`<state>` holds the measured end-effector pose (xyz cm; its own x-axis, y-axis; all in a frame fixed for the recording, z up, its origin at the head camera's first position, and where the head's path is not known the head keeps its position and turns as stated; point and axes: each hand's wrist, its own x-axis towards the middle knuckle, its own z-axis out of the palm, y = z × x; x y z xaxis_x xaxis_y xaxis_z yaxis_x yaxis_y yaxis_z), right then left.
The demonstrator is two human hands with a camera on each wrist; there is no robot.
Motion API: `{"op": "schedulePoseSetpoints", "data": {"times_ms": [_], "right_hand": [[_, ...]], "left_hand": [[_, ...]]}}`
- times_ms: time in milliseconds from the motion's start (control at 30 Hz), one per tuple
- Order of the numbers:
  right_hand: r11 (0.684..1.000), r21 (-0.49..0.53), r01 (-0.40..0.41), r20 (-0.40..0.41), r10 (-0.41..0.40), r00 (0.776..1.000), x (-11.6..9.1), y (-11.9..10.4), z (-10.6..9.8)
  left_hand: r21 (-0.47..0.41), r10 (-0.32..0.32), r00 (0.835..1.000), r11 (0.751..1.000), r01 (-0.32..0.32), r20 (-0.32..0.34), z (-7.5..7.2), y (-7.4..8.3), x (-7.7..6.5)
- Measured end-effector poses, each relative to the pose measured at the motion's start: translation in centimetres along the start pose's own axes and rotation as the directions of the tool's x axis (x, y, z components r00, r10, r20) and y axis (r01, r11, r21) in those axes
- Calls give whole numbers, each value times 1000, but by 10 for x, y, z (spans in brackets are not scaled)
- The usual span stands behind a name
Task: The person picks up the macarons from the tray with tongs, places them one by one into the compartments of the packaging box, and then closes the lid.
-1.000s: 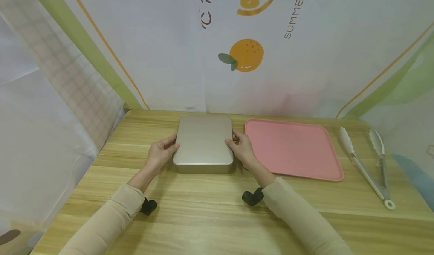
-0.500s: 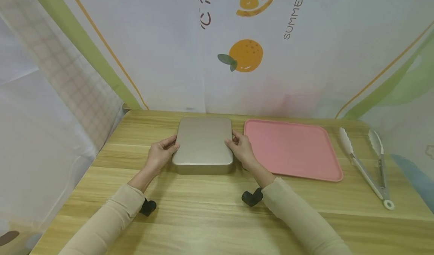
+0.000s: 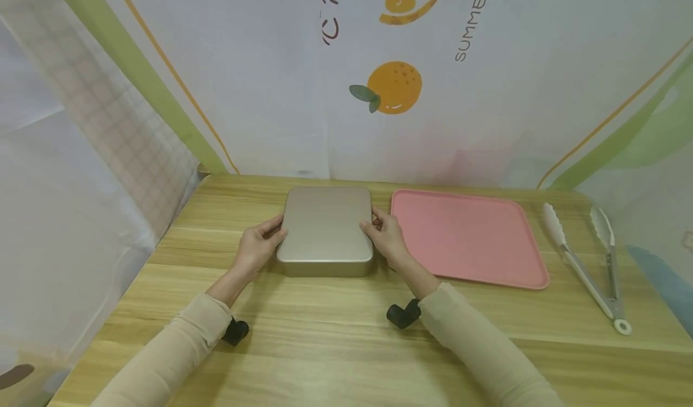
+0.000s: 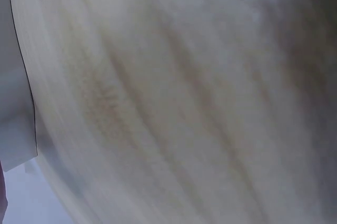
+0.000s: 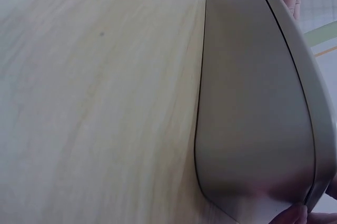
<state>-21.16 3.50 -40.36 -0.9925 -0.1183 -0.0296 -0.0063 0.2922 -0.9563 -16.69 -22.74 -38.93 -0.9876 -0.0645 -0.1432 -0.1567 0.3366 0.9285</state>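
Observation:
A champagne-coloured rectangular metal box [image 3: 325, 269] sits on the wooden table with its smooth flat lid [image 3: 327, 223] on. My left hand [image 3: 255, 247] grips the lid's left side, thumb near the top edge and fingers along the side. On the opposite side my right hand [image 3: 385, 234] holds the lid the same way. In the right wrist view a thin dark seam runs between the lid [image 5: 300, 50] and the box body [image 5: 253, 97], with right fingertips [image 5: 292, 214] at that seam. The inside of the box is hidden. Mostly blurred tabletop fills the left wrist view.
A pink tray [image 3: 465, 238] lies just right of the box, partly behind my right hand. Farther right are spread tongs [image 3: 592, 281] with white tips. A printed cloth [image 3: 271, 94] hangs along the table's back edge. Black wrist mounts [image 3: 403, 314] show below the sleeves.

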Motion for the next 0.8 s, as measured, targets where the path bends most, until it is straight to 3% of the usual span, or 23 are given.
{"op": "schedulePoseSetpoints", "data": {"times_ms": [433, 800], "right_hand": [[1000, -2, -14, -22, 13, 1000, 5, -2, 2], [999, 33, 6, -75, -4, 997, 21, -1, 4]], "left_hand": [[-71, -51, 999, 996, 49, -19, -1, 5, 4], [-56, -63, 997, 997, 60, -44, 10, 7, 38]]}}
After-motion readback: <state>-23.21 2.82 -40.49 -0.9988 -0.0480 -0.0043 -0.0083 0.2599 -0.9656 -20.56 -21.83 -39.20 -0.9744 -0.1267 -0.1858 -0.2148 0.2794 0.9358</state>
